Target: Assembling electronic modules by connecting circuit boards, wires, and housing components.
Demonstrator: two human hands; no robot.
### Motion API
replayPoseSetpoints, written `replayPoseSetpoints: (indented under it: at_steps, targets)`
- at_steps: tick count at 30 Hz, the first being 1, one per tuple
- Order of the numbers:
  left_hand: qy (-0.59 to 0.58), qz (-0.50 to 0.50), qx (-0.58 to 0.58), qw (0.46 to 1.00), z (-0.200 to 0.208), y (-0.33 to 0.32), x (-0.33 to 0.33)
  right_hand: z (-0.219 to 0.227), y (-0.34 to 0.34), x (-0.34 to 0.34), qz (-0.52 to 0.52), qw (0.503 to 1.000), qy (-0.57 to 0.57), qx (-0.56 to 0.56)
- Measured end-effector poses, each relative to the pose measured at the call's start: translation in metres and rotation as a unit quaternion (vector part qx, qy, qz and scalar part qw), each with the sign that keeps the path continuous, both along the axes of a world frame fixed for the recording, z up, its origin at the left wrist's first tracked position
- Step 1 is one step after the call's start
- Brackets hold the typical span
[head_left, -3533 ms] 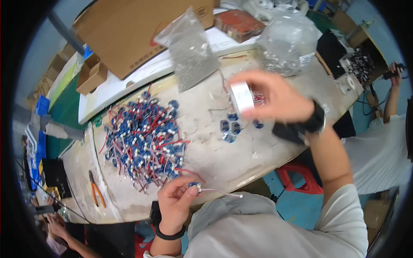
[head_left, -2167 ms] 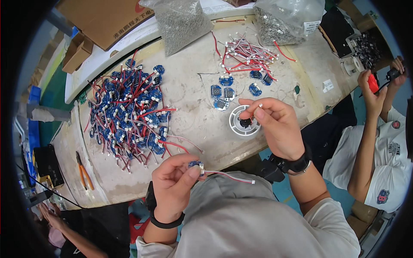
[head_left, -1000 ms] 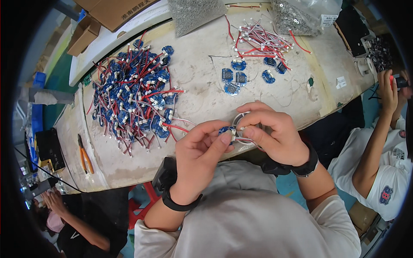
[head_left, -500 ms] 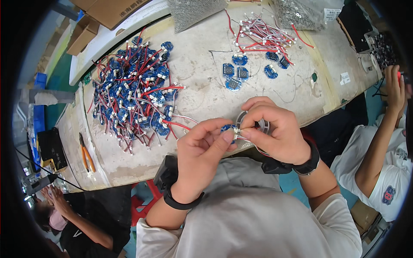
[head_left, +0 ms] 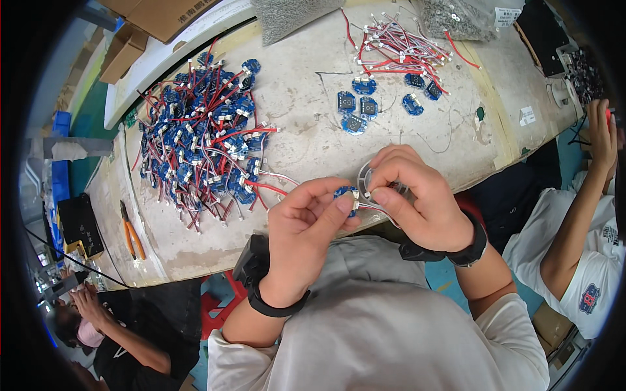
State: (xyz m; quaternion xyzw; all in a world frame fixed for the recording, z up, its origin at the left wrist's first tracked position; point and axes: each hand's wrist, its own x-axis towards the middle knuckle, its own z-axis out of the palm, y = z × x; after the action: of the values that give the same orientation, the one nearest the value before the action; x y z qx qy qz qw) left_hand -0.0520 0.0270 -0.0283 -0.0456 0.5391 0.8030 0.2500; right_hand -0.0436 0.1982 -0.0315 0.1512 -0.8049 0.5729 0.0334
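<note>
Circuit board (head_left: 343, 192): we find it in the left hand (head_left: 305, 218), over the bench (head_left: 300, 140) near its closer edge, and take it as our clock centre. Left thumb and forefinger close firmly on it, remaining fingers curled. Right hand (head_left: 420, 202) at three o'clock, just apart from the board, thumb and forefinger pinched on a small white tip (head_left: 368, 194); what it belongs to, we cannot tell.

Handling: we judge the board light, stiff, a little slick, fragile at its soldered parts. We would grip opposite rims and spare the components. Leads (head_left: 373, 206) look limp; we would not pull on them.

Looks: blue, rounded outline, half under the thumb. White connector (head_left: 355, 204) on the three o'clock side; red and white leads run toward four.

Outward: pale ring (head_left: 363, 174) toward one o'clock, partly behind the right hand; loose boards (head_left: 354, 124) at twelve; cable bundle (head_left: 404, 47) at one, farther off; wired-board heap (head_left: 202, 140) at ten; orange-handled pliers (head_left: 132, 234) near nine.
</note>
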Motion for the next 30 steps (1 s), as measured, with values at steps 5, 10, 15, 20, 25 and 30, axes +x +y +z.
replayPoseSetpoints:
  at_steps: [5,10,15,20,25,30]
  targets:
    - [-0.012,-0.009,0.012,1.000,-0.001,0.001,-0.001,-0.003,-0.002,-0.001,-0.001,1.000,0.013,0.005]
    - [-0.001,-0.004,0.007,1.000,0.001,0.003,0.000,0.000,-0.003,0.000,0.006,1.000,0.011,0.004]
    - [0.033,-0.002,0.002,0.999,-0.001,0.004,0.004,0.000,-0.008,0.003,-0.035,0.995,0.071,0.054]
    - [0.082,0.012,-0.008,0.997,-0.001,0.007,0.008,-0.005,-0.014,0.009,-0.070,0.991,0.101,0.061]
    - [0.085,-0.006,-0.001,0.996,-0.005,0.004,0.008,-0.004,-0.014,0.010,-0.079,0.989,0.120,0.049]
    - [0.108,-0.037,-0.041,0.993,-0.005,0.003,0.008,-0.004,-0.015,0.013,-0.074,0.991,0.112,0.017]
